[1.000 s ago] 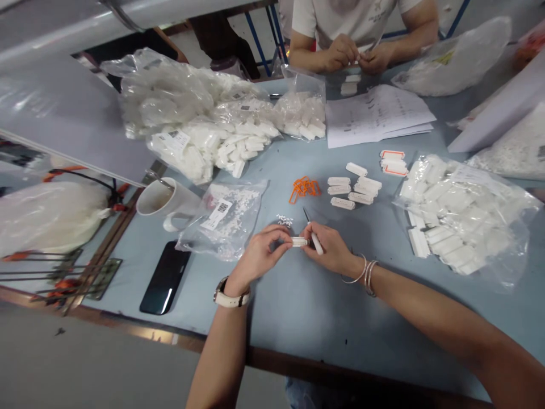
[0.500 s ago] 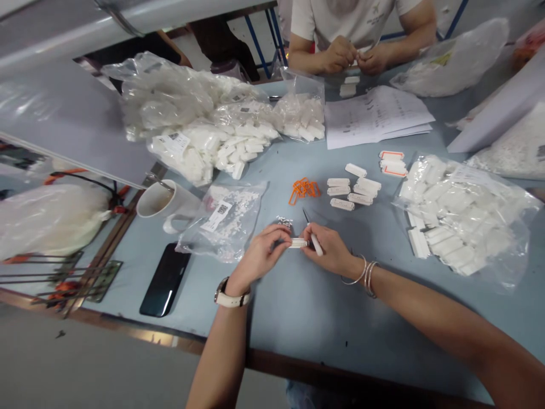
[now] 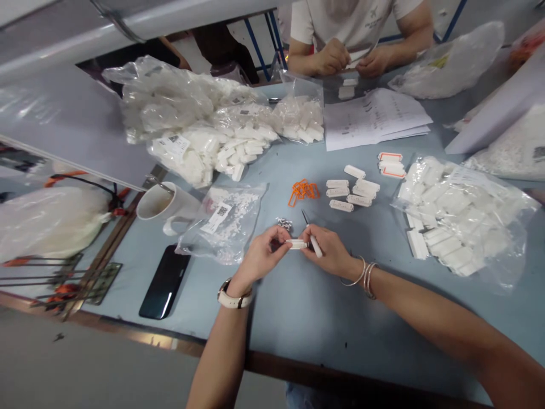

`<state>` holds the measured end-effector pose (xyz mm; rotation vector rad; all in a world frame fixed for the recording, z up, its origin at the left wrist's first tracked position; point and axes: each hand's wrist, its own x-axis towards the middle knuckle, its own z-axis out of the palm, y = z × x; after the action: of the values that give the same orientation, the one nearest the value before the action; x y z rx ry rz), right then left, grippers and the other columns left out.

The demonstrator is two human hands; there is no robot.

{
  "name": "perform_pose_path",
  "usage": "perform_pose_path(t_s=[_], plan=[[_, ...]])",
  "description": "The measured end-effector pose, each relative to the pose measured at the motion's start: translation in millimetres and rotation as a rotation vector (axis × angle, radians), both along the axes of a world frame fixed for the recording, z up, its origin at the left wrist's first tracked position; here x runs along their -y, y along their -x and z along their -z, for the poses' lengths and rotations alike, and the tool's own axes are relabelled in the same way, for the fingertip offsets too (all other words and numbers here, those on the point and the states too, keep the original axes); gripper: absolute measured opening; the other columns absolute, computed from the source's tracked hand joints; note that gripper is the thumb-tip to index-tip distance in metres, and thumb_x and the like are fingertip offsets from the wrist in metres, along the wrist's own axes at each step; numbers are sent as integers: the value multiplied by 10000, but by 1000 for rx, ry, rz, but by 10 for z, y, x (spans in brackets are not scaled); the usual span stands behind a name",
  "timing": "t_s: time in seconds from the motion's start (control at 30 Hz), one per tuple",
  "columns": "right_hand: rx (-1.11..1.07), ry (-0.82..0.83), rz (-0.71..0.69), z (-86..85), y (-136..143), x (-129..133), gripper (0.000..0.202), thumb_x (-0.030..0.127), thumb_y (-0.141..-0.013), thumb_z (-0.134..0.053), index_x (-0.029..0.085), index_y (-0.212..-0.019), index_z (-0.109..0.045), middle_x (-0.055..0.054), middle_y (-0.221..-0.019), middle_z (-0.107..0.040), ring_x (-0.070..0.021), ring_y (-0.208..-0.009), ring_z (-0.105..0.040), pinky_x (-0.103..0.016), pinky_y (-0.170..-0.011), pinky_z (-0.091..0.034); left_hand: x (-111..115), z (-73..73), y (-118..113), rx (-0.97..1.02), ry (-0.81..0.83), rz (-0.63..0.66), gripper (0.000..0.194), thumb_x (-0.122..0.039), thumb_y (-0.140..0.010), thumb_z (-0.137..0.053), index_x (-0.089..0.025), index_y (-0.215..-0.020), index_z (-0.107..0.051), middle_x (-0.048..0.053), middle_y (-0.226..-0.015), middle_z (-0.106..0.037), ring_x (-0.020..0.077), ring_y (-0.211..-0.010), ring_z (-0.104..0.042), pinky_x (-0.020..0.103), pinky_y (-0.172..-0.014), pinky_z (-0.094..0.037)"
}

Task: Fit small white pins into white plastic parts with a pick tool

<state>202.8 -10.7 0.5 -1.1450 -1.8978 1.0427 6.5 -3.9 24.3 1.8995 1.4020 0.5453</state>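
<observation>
My left hand pinches the left end of a small white oblong piece above the blue-grey table. At the piece's right end are the fingers of my right hand, which also hold a tool with a white handle and a thin dark tip pointing up and away. Just beyond my left fingertips lies a little pile of tiny white parts. Orange rectangular frames lie heaped farther back. To their right are several white oblong pieces.
A bag of white pieces lies at the right, near pieces with orange frames. At the left are a cup, a phone and a bag. Across the table, a person's hands hold something white beyond papers.
My hands hold the white piece and tool in nearly the same place. Across the table, the person's hands have moved apart, with a white item now showing between them.
</observation>
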Motion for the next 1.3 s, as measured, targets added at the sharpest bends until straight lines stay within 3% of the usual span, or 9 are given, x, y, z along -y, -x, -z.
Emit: perform_pose_path(t_s=[0.2, 0.33, 0.47, 0.7, 0.8, 0.9, 1.0, 1.13, 1.3], plan=[[10, 2, 3, 9, 4, 3, 170, 104, -739, -581, 205, -802, -460, 20, -763, -579, -117, -646, -515, -230, -656, -378, -42, 38, 34, 122, 35, -90, 185, -334, -796, -625, -169, -880, -618, 34, -785, -680, 154, -702, -627, 267, -646, -487], [22, 0, 2, 16, 14, 3, 179, 101, -731, -592, 205, -806, -468, 21, -762, -584, -115, -639, -511, -228, -650, -377, -83, 76, 53, -25, -173, -216, 175, -331, -826, -583, -185, -785, -669, 25, -720, -672, 155, -633, -593, 277, -613, -476], [32, -8, 8, 12, 22, 5, 175, 106, -729, -598, 205, -804, -474, 21, -757, -582, -120, -649, -518, -231, -651, -375, -120, 148, 1, -152, -341, -149, 144, -305, -819, -608, -198, -764, -686, 35, -741, -677, 180, -733, -607, 307, -701, -490], [41, -6, 17, 15, 24, 2, 167, 112, -729, -593, 211, -800, -478, 31, -741, -577, -117, -635, -513, -229, -650, -373, -156, 230, -47, -311, -421, -68, 143, -231, -859, -538, -195, -821, -671, 63, -824, -676, 216, -861, -591, 348, -803, -474], [43, -2, 18, 21, 20, 1, 177, 107, -729, -595, 209, -802, -470, 28, -748, -579, -115, -627, -509, -229, -646, -374, -147, 191, 1, -235, -369, -85, 158, -229, -868, -508, -181, -815, -649, 66, -820, -663, 210, -836, -588, 344, -789, -475], [27, 1, 10, 23, 14, 2, 182, 106, -727, -598, 206, -806, -468, 21, -764, -586, -115, -638, -516, -229, -650, -378, -113, 85, 63, -65, -235, -130, 176, -289, -871, -516, -180, -799, -634, 45, -763, -641, 171, -693, -573, 304, -669, -480], [3, 6, 3, 20, 10, 3, 173, 110, -728, -590, 208, -807, -471, 26, -760, -583, -112, -638, -516, -224, -645, -381, -63, -36, 77, 86, -142, -59, 179, -323, -860, -547, -180, -785, -626, 47, -775, -639, 169, -718, -592, 298, -673, -489], [6, 11, -4, 13, 8, 2, 168, 111, -725, -585, 208, -803, -472, 29, -757, -582, -108, -631, -511, -224, -639, -380, -2, -97, 5, 57, -162, 69, 152, -292, -863, -558, -185, -794, -642, 67, -874, -647, 194, -861, -609, 337, -798, -489], [12, -6, -1, 17, 11, -1, 160, 134, -744, -593, 211, -799, -463, 21, -758, -581, -120, -657, -521, -234, -650, -383, 42, -70, -69, -54, -285, 136, 136, -248, -880, -533, -196, -818, -642, 73, -937, -631, 202, -905, -593, 349, -823, -482]])
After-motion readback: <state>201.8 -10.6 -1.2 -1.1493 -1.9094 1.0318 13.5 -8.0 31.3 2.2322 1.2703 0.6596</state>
